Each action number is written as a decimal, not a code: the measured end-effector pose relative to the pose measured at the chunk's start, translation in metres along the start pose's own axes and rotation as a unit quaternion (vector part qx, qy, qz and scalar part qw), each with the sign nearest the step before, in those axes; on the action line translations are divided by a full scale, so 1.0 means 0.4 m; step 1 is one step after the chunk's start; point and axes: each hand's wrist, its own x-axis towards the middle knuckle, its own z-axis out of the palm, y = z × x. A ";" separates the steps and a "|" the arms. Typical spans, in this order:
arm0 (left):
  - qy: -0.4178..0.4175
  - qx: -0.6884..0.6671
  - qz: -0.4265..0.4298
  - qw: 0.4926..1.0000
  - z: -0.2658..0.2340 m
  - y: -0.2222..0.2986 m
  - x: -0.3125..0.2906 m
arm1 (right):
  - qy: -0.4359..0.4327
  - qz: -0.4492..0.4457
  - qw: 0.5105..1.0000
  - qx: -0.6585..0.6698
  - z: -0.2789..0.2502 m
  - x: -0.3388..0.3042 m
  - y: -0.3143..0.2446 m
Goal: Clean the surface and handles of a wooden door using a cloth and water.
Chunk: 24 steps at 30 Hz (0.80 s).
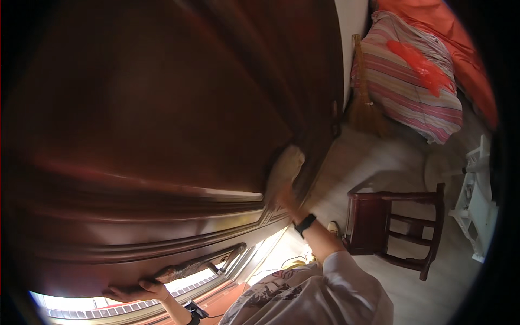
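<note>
the door [162,119] is reddish-brown, the fabric [403,95] pink-striped.

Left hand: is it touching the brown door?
Touching: the head view shows the left hand against the edge of the brown door, no gap between.

A straw broom [365,103] stands beside a striped cloth [406,103] bearing a red plastic bag [425,67] (thin, crumpled); a dark-red wooden chair [370,225] is on the floor [406,290] near some white furniture [479,216].
</note>
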 end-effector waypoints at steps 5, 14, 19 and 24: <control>0.005 0.025 -0.011 1.000 0.014 0.006 -0.011 | -0.079 0.126 0.987 -0.059 -0.099 0.420 0.250; 0.000 -0.014 -0.012 1.000 0.019 0.013 -0.008 | -0.129 0.172 0.962 -0.169 -0.111 0.404 0.385; 0.015 -0.036 -0.011 0.999 0.031 0.025 0.006 | -0.088 0.082 0.975 -0.187 -0.054 0.083 0.266; 0.033 -0.033 -0.015 0.999 0.035 -0.004 -0.011 | -0.174 0.020 0.964 -0.197 -0.060 -0.204 0.050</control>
